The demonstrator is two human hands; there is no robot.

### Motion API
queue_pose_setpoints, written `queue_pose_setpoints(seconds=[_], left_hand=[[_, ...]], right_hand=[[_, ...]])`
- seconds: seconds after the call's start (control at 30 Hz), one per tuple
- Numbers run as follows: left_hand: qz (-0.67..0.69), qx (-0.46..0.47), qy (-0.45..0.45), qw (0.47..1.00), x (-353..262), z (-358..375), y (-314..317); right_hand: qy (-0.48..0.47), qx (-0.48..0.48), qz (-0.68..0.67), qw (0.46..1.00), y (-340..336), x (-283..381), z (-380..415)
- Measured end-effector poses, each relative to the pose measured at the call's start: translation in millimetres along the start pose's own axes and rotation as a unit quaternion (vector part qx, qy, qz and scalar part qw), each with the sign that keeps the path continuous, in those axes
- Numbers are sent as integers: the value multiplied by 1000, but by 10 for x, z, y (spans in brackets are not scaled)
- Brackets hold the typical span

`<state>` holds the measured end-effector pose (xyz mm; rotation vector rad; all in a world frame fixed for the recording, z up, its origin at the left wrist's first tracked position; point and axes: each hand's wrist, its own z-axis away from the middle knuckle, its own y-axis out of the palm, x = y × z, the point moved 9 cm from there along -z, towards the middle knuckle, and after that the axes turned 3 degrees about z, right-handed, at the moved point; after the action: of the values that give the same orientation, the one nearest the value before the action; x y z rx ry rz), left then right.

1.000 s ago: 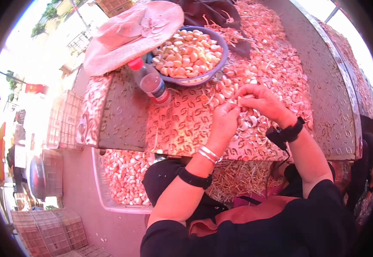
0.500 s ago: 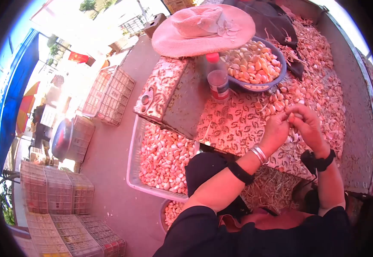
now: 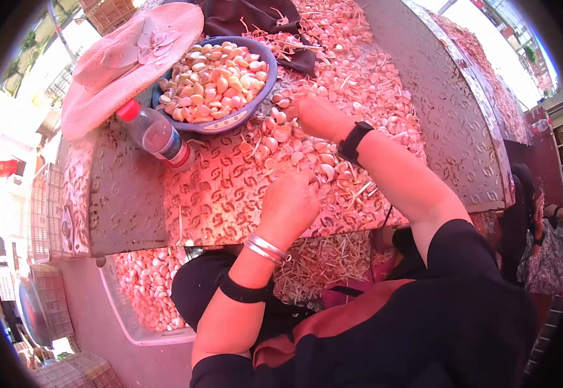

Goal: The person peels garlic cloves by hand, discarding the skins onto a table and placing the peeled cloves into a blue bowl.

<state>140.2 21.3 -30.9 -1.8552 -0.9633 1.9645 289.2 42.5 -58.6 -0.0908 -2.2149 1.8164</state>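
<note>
- Patterned metal table [image 3: 123,207] stands outdoors in reddish light, plastic crates [image 3: 77,374] off to the left.
- Loose garlic cloves [image 3: 296,156] lie across its top; more fill a blue bowl [image 3: 271,72] and a tub [image 3: 123,317] below the edge.
- Straw hat [image 3: 103,64] leans over the bowl's left side, a red-capped bottle [image 3: 160,139] just beside.
- Left hand [image 3: 290,205] curls near the loose cloves, right hand [image 3: 320,118] reaches among them; what either pinches is hidden.
</note>
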Motion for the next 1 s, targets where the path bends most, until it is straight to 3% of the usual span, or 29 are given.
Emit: queue_pose_setpoints(seconds=[0.1, 0.27, 0.33, 0.37, 0.4, 0.43, 0.47, 0.5, 0.53, 0.7, 0.77, 0.9, 1.0], left_hand=[[80, 1, -10, 997, -7, -2, -9], [126, 0, -29, 992, 5, 4, -17], [126, -17, -25, 992, 28, 0, -28], [135, -29, -13, 990, 60, -7, -21], [143, -41, 0, 989, 59, -18, -30], [143, -40, 4, 989, 30, -34, -33], [278, -44, -47, 959, 102, -47, -25], [406, -47, -99, 907, 153, -47, -6], [436, -34, -144, 888, 120, -36, -30], [518, -72, -179, 833, 250, -37, -45], [544, -72, -177, 817, 215, -40, -78], [509, -55, -178, 840, 151, -16, -92], [615, -4, -237, 752, 155, 68, 69]], right_hand=[[-20, 73, 82, 994, 257, 10, -39], [19, 66, 86, 994, 240, -119, 16], [172, 29, -87, 981, 115, -420, 121], [174, 29, -86, 981, 75, -440, 157], [273, 29, -376, 885, 126, -537, 267], [343, 22, -628, 698, 201, -501, 369], [310, 27, -697, 646, 115, -364, 369], [309, 25, -696, 648, 64, -329, 399], [278, 29, -735, 618, 17, -238, 401], [184, 51, -824, 533, -160, 151, 450], [171, 62, -819, 544, -189, 270, 484], [216, 75, -827, 514, -160, 412, 535], [276, 43, -804, 525, -170, 298, 474]])
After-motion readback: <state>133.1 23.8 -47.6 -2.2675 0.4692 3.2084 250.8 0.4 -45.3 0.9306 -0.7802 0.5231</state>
